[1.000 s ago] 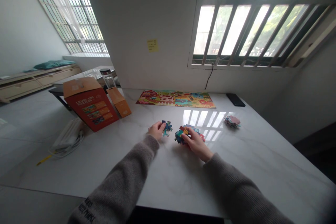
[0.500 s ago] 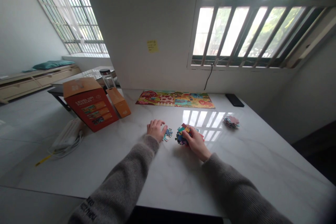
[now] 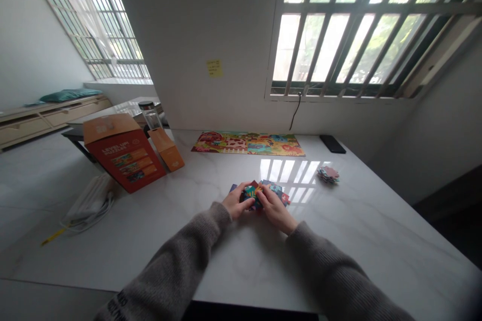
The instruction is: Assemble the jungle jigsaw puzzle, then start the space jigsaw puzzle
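Observation:
My left hand [image 3: 238, 200] and my right hand [image 3: 274, 209] meet over a pile of multicoloured jigsaw pieces [image 3: 259, 193] on the white marble table [image 3: 241, 261]. Fingers of both hands press on the pile and hide much of it. A blue piece [image 3: 233, 188] pokes out beyond my left fingers. Farther right lies a small stack of jigsaw pieces [image 3: 328, 174], out of reach of either hand's fingers. An assembled farm-scene jigsaw puzzle [image 3: 247, 143] lies flat along the far edge of the table.
An orange puzzle box [image 3: 124, 155] stands tilted at the table's left edge, beside a smaller orange carton [image 3: 165, 149]. Behind them stands a glass bottle [image 3: 150, 115]. A black phone [image 3: 332, 144] lies at the far right. Grey sleeves cover both forearms.
My left hand has slid right from beside the loose piece to the pile, and now touches my right hand. The view has tilted slightly.

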{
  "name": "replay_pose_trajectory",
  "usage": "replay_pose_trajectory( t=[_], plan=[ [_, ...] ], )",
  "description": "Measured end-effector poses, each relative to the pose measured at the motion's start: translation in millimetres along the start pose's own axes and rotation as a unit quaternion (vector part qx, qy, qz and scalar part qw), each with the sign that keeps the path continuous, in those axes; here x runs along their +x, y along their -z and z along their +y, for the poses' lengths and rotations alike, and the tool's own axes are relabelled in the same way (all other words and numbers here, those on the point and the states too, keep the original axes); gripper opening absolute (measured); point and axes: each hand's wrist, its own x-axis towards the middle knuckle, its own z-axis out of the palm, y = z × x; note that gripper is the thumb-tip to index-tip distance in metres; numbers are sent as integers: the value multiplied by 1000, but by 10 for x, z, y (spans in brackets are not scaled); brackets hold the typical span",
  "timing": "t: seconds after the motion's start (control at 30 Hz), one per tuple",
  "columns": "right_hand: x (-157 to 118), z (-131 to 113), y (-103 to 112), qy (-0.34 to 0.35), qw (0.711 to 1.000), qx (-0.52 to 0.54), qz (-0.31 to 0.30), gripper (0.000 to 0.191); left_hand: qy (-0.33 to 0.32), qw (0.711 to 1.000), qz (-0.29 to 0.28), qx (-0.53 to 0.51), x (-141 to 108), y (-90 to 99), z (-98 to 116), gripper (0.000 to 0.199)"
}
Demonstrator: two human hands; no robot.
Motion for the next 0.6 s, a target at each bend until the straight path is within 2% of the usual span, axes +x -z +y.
replay_pose_trajectory(
  t=[0.13, 0.2, 0.3, 0.37, 0.43, 0.5, 0.6],
  plan=[
    [24, -51, 77, 24, 997, -69, 15, 34, 32, 999, 19, -29, 25, 42, -18, 45],
    [60, -77, 227, 30, 993, -108, 41, 34, 63, 996, 40, -41, 48, 120, -44, 43],
    [112, -48, 575, 53, 977, -189, 83, 29, 86, 990, 100, -45, 99, 326, -106, 39],
    [118, 25, 809, 39, 968, -241, 65, 29, 92, 985, 141, -46, 132, 481, -144, 35],
    [96, 118, 977, 4, 958, -285, 23, 28, 107, 980, 155, -67, 152, 596, -160, 32],
    [60, 200, 1062, -28, 946, -323, -20, 29, 128, 975, 147, -107, 154, 635, -143, 32],
    [23, 255, 1110, -52, 936, -344, -47, 21, 167, 963, 101, -185, 125, 561, -66, 43]
  ],
)
